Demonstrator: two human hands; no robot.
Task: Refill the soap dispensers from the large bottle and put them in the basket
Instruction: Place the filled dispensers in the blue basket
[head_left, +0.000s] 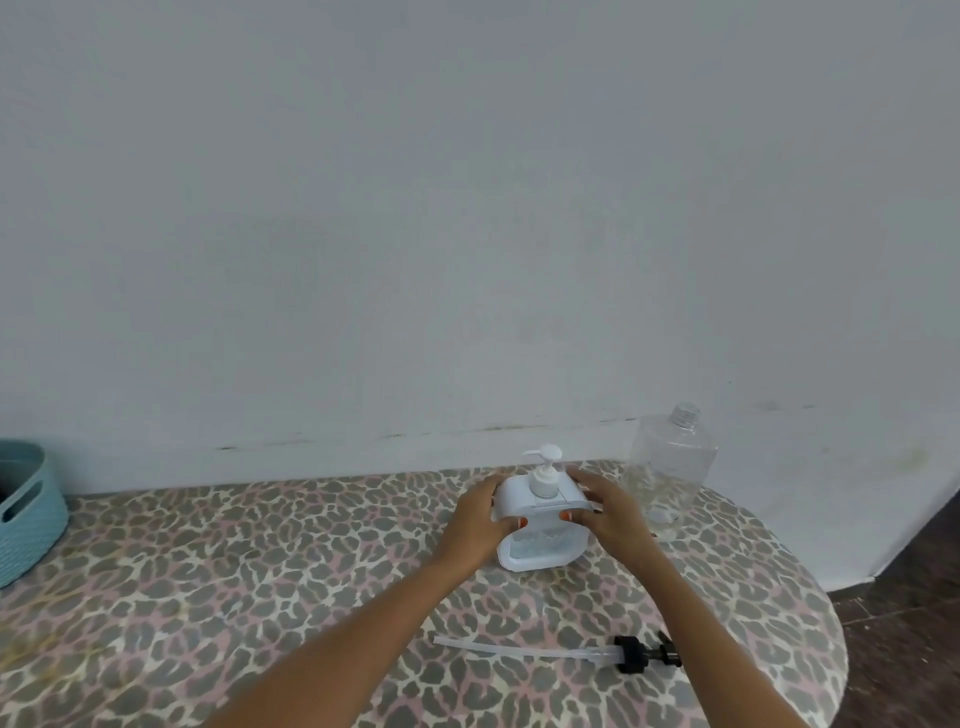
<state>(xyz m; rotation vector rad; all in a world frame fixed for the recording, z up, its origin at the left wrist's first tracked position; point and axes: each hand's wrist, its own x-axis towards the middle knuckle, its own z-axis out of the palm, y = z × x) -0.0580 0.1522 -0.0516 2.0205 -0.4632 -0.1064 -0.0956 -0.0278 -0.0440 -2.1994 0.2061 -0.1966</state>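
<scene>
A white soap dispenser (540, 506) with a pump on top stands upright near the table's far edge. My left hand (480, 512) grips its left side and my right hand (608, 506) grips its right side, thumbs on the front. A large clear bottle (670, 467) with its cap off stands just right of it, behind my right hand. A black pump head with a long clear tube (566, 652) lies flat on the table nearer to me. The light blue basket (23, 519) sits at the far left, partly cut off.
The table (234, 571) has a leopard-print cover and a rounded right end. A pale wall rises right behind it. Dark floor shows at the lower right.
</scene>
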